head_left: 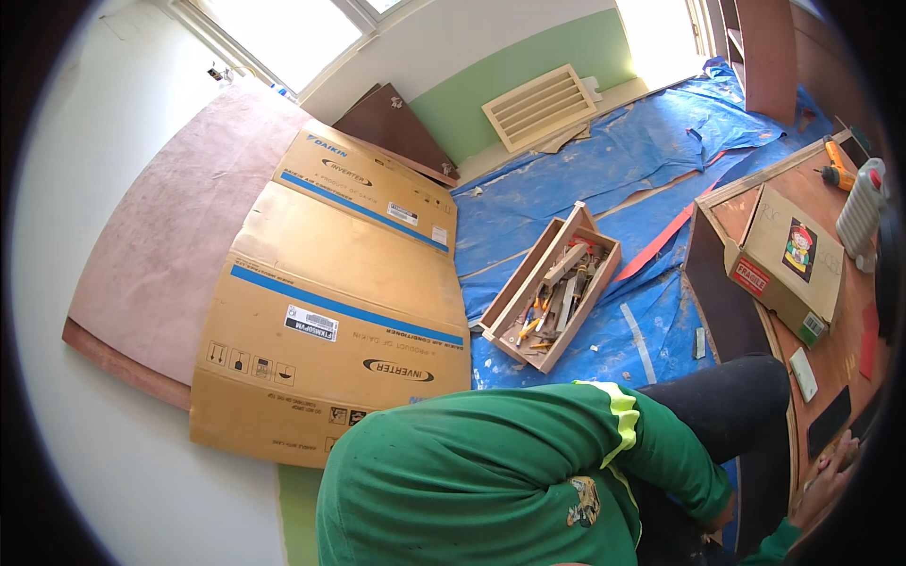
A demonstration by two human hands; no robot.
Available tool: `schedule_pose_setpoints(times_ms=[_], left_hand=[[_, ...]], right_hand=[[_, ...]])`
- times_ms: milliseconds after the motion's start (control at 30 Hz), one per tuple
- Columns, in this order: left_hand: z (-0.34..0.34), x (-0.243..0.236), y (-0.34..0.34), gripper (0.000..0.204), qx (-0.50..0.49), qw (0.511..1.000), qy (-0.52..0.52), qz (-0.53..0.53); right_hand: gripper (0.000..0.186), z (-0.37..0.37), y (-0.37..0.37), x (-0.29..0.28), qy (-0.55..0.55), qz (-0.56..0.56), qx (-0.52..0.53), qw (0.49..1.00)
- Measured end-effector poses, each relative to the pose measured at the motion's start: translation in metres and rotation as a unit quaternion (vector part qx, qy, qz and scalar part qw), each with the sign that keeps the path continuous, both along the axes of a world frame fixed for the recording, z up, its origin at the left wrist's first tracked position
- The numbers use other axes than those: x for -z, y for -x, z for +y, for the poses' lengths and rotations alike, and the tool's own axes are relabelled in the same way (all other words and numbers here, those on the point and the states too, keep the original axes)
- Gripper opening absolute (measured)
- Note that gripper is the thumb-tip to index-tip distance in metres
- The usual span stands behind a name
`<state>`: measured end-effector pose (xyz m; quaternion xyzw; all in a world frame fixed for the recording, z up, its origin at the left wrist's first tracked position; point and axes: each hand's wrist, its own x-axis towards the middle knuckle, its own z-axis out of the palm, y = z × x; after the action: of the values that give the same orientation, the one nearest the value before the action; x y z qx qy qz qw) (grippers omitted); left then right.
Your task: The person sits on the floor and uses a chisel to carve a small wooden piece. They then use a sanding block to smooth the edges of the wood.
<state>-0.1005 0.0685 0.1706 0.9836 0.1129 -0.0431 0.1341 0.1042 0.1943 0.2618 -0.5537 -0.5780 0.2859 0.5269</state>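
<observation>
Low at the right rim, my right hand (pixel 819 492) rests on the reddish-brown wooden surface (pixel 791 415). Its fingers are bent and small at the dark edge, and whether anything is in them I cannot tell. A black phone-like slab (pixel 829 422) lies just beyond it, with a white flat piece (pixel 803 374) farther along. My left arm, in a green sleeve with a yellow reflective band, bends down beside my dark-trousered knee. Of my left hand (pixel 723 517) only a bit by the cuff shows; its fingers are hidden.
An open wooden toolbox (pixel 510 344) full of hand tools stands on the blue tarp (pixel 604 174). Flattened cardboard (pixel 349 250) leans against a large board (pixel 179 236) at left. A cardboard box (pixel 769 259), an orange drill (pixel 836 168) and a white bottle (pixel 861 217) sit at right.
</observation>
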Motion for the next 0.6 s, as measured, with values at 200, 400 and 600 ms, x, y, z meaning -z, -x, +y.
schedule_pose_setpoints(times_ms=[200, 400, 600], left_hand=[[-0.011, -0.007, -0.012, 0.032, -0.056, 0.995, 0.083, -0.004], [-0.030, -0.014, -0.022, 0.024, 0.019, 0.998, 0.051, 0.040], [-0.034, -0.017, -0.030, 0.023, 0.085, 0.990, 0.066, 0.091]], right_hand=[[0.036, -0.027, 0.052, -0.045, -0.009, 0.089, 0.057, 0.994], [0.027, -0.073, 0.063, -0.088, -0.071, -0.052, 0.082, 0.993], [0.030, -0.123, 0.036, -0.103, -0.082, -0.176, 0.162, 0.968]])
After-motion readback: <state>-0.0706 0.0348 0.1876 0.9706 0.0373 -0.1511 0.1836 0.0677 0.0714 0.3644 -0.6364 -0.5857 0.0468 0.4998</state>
